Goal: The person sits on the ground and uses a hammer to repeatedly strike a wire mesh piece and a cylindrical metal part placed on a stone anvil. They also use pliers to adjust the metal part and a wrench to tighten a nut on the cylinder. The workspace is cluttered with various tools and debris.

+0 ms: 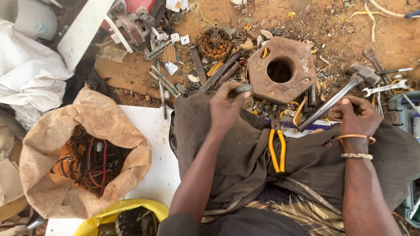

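My left hand (pixel 225 107) is closed around a small grey metal piece (pixel 243 88), held just beside a rusty hexagonal iron block (pixel 302 72) with a round hole in its middle. My right hand (pixel 356 117) grips the handle of a metal hammer (pixel 334 99), whose head (pixel 363 73) points up and to the right, raised above the ground. Yellow-handled pliers (pixel 277 150) lie on the brown cloth over my lap, between my two arms.
A tan sack (pixel 48 140) full of tangled wires sits at the left on a white board (pixel 153 126). A copper-wound motor stator (pixel 215 44), metal rods (pixel 221 72), spanners (pixel 385 88) and scrap litter the sandy ground. A yellow bag (pixel 120 209) lies below.
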